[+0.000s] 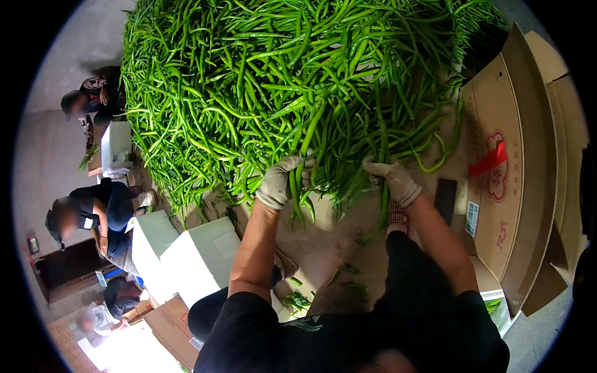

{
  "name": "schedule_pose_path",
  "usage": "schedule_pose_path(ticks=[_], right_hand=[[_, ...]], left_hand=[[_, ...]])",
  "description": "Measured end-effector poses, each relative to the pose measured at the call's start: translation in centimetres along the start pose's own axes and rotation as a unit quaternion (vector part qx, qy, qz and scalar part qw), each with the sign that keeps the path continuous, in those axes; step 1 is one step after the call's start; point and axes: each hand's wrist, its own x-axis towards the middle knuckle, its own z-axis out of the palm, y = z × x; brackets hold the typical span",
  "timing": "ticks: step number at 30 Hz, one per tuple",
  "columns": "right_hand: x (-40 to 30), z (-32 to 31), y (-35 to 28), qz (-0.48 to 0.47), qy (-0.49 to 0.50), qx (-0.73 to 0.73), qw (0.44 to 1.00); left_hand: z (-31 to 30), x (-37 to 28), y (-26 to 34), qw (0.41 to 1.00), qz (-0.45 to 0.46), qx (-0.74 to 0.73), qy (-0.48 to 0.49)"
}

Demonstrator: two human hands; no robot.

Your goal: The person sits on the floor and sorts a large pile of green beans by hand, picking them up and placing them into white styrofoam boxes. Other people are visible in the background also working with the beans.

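Note:
A large heap of long green chili peppers (224, 93) spreads before me. At its near edge, my left hand (280, 181), in a pale work glove, grips a few long peppers (295, 193) that hang below the fingers. My right hand (397, 179), gloved alike, closes around long green peppers (383, 205) that reach above and below the fist; how many, I cannot tell. Between the two hands lies a darker, shaded bunch of peppers (338, 172), partly blurred. My fingertips are partly hidden by the peppers.
A tall printed cardboard box (489, 116) with red tape (489, 161) stands at right. Near it lies a dark flat block (445, 200). White boxes (205, 254) stand at left, where several people (88, 210) sit. Loose peppers (296, 300) litter the floor (340, 242) by my feet.

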Motion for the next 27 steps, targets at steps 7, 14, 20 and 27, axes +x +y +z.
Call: schedule_pose_path(ticks=[7, 14, 20, 27], right_hand=[[0.2, 0.6, 1.9, -0.142, 0.01, -0.068, 0.987], [1.7, 0.9, 3.0, 0.058, -0.01, 0.036, 0.998], [1.8, -2.1, 5.4, -0.069, 0.03, 0.072, 0.995], [1.1, 0.3, 4.4, 0.02, -0.071, 0.086, 0.994]], left_hand=[[3.1, -0.6, -5.3, 0.993, 0.014, 0.114, -0.013], [1.6, 0.3, -12.5, 0.932, 0.081, 0.349, 0.049], [4.0, 1.7, -9.6, 0.965, 0.143, 0.175, 0.132], [5.6, 4.0, -9.4, 0.964, 0.066, 0.246, 0.075]])
